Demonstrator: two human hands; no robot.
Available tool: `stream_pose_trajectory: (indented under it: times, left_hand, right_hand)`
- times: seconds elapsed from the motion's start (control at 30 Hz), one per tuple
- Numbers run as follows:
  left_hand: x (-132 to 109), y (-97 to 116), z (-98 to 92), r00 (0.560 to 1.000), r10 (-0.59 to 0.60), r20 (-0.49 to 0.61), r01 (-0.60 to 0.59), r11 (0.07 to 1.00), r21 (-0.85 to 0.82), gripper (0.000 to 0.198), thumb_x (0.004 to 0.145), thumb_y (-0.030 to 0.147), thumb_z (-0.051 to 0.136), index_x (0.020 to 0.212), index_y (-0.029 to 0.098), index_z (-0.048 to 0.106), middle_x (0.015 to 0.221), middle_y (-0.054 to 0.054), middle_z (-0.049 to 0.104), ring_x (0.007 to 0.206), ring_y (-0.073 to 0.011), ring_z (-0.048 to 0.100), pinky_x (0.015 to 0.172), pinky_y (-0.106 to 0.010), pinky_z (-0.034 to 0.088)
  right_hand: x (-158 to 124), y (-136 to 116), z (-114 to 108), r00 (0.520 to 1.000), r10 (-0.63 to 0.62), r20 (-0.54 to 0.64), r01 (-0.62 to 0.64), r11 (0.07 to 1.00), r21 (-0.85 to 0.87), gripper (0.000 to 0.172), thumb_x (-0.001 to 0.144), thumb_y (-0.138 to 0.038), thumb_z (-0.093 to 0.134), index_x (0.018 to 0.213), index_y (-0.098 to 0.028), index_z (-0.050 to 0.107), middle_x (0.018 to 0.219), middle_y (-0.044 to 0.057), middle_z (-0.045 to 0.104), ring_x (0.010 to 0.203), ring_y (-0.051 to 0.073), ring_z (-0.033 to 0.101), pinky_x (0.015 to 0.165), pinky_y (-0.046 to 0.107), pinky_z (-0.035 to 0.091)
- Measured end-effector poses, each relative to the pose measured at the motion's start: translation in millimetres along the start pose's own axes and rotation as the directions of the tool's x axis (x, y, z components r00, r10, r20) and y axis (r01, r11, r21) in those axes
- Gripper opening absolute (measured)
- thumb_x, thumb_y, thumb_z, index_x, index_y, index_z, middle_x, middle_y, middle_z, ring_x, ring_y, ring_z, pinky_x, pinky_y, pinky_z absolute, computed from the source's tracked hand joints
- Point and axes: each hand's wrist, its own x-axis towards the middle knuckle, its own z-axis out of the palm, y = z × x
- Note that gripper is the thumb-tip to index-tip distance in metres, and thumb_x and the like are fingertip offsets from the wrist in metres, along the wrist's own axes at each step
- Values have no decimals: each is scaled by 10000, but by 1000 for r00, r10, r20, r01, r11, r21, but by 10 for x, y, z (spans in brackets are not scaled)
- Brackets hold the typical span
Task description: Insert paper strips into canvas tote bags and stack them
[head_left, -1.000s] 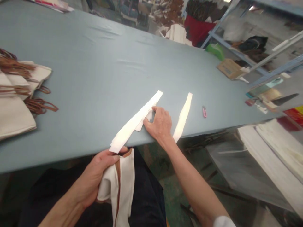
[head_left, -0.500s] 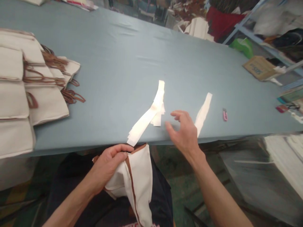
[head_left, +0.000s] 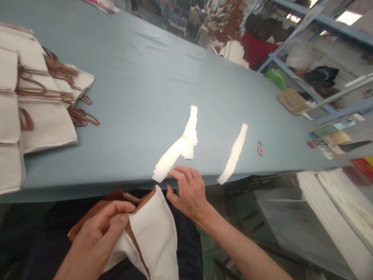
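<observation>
landmark = table [head_left: 140, 77], blue-grey cloth top.

left hand [head_left: 96, 233]: below the table's near edge, over the lap. closed on the canvas bag [head_left: 154, 229], thumb and fingers pinching the cloth beside the brown trim at its mouth.

canvas bag: off the table, just under the near edge. cream body hangs down, brown lining shows at the top.

right hand [head_left: 189, 190]: at the table's near edge, fingers loosely spread and half curled, holding nothing. thumb is just beside the bag's top corner, contact can't tell. fingertips [head_left: 178, 173] are just beside the near end of the strip pile [head_left: 177, 149], touching or not can't tell.

strip pile: white strips on the table, near end at the near edge, bent partway, far end pointing toward the table's middle.

single strip [head_left: 234, 153]: on the table right of the pile, apart from it, near end over the edge.

small pink item [head_left: 260, 148]: on the table, just right of the single strip.

stacked bags [head_left: 43, 116]: table's left end, cream with brown handles, overlapping.

cardboard box [head_left: 291, 100]: by the table's right end.
</observation>
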Motion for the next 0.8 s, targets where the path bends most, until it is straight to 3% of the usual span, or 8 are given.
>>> stream_pose_trajectory:
  times: [0.2,0.4,0.57,0.7,0.8]
  left_hand:
    - [-102,100,12,1000,-11,27,12,999,-35,410,799,575,634,947,217,768,833,-40,828,702,-250,739,565,-285,544]
    - [-182,149,30,1000,18,8,-18,1000,-2,363,840,522,603,970,215,746,770,-8,795,619,-208,699,545,-269,524]
    - [-120,127,67,992,123,6,-123,986,109,342,914,479,562,1030,216,749,892,-20,833,708,-204,740,607,-270,542]
    - [-4,328,180,961,278,5,-272,939,210,329,911,401,516,1051,206,740,656,34,731,575,-186,672,561,-275,481]
    - [83,483,276,923,384,-5,-363,878,312,405,907,336,494,1201,188,730,556,73,648,507,-180,632,543,-275,451]
  right_hand:
    - [3,-11,163,999,34,-39,-34,999,-14,322,938,-164,730,1231,-220,609,1159,119,774,1040,287,698,880,421,505]
    - [98,-4,254,999,-16,-49,20,996,86,65,999,-197,713,1024,-244,676,951,54,783,867,243,678,788,394,455]
    - [121,44,199,1000,8,-2,-8,983,185,135,1060,-251,660,931,-240,696,926,55,797,881,241,678,821,396,473]
    - [173,71,107,997,44,67,-60,962,267,205,1077,-219,609,898,-236,706,941,55,804,901,236,687,838,395,478]
    - [221,87,49,991,67,116,-101,940,326,221,1076,-203,595,888,-225,709,950,55,803,914,228,696,848,388,475]
